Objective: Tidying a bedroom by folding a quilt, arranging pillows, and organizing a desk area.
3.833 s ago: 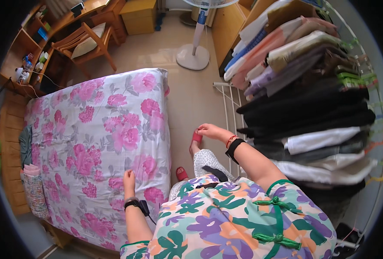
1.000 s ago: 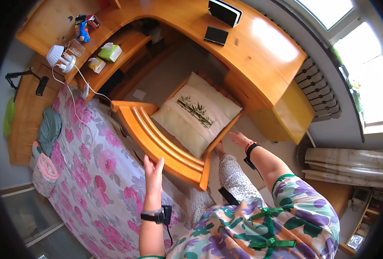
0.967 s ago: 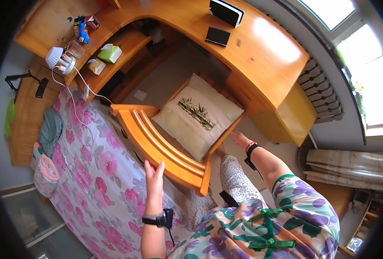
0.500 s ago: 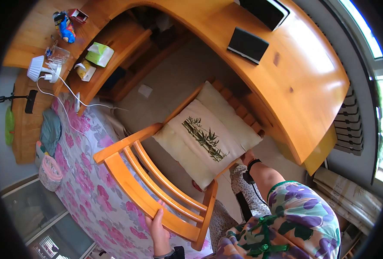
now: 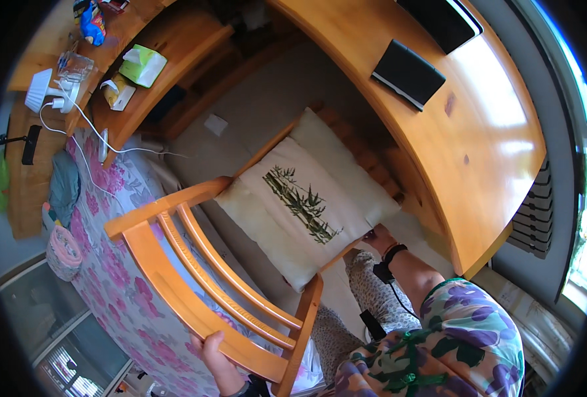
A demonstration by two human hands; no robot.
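Note:
A wooden chair [image 5: 194, 291] with a curved slatted back stands right below me, beside the bed. On its seat lies a cream cushion [image 5: 307, 198] printed with green bamboo. My left hand [image 5: 219, 357] grips the top rail of the chair's back near its lower end. My right hand [image 5: 377, 237] holds the right edge of the seat, just under the cushion's corner; its fingers are mostly hidden there. A black band sits on my right wrist.
A long curved wooden desk [image 5: 479, 139] wraps behind the chair, with a black tablet [image 5: 409, 74] on it. A lower shelf [image 5: 141, 92] holds a green tissue box [image 5: 142, 65] and a white cable. The floral bed [image 5: 108, 278] lies at the left.
The view swung from the bed and clothes rack to the desk corner. Both hands reached to the chair and took hold of it; the chair now fills more of the view.

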